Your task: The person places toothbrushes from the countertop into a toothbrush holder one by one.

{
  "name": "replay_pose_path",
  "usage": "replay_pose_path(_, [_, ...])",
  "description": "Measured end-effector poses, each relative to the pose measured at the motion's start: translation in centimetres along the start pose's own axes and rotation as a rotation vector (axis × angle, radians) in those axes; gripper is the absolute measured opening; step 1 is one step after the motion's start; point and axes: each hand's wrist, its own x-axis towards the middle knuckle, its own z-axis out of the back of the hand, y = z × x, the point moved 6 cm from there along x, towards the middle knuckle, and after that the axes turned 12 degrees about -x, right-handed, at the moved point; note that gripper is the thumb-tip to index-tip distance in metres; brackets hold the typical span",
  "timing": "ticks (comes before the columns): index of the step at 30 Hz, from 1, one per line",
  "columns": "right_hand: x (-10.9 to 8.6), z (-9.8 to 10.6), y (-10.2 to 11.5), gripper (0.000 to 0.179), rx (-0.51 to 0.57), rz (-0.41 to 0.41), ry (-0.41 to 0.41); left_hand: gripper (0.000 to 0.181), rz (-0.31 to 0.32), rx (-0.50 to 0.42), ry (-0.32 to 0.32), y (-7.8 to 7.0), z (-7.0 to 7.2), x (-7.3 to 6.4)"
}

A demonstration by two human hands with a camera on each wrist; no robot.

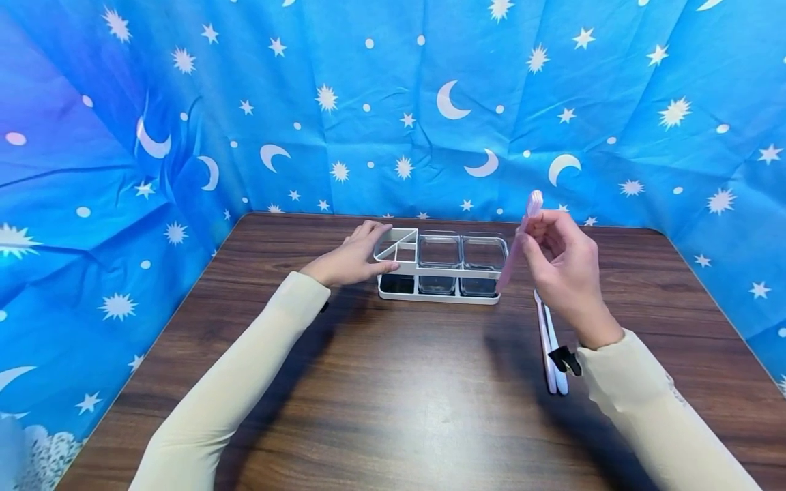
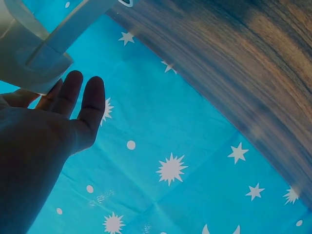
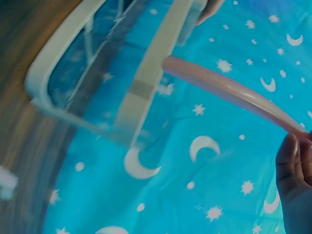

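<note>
A white toothbrush holder (image 1: 405, 268) with two clear cups (image 1: 439, 262) stands on the table. My left hand (image 1: 346, 260) holds its left end, thumb at the front and fingers toward the back. In the left wrist view those fingers (image 2: 91, 105) lie against the white frame. Between thumb and fingers, my right hand (image 1: 568, 266) pinches a pink toothbrush (image 1: 513, 258) near its head, bristles up. The handle slants down beside the holder's right end; the right wrist view shows its tip (image 3: 170, 64) close to the upper rail, contact unclear.
Two more toothbrushes, one pinkish (image 1: 545, 354) and one pale (image 1: 557, 365), lie side by side on the wooden table (image 1: 393, 389), below my right hand. A blue curtain (image 1: 381, 82) with moons and stars hangs behind the table and along its sides.
</note>
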Motion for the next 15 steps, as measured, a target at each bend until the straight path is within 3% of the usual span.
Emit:
replay_pose_path(6, [1.4,-1.2,2.0,0.023,0.12,0.033,-0.073,0.084,-0.008,-0.002,0.004,0.0,0.1,-0.2])
replay_pose_path(15, [2.8,-3.0,3.8,0.023,0.206,0.166,-0.142,0.084,-0.005,-0.021,-0.001,0.1,-0.2,-0.2])
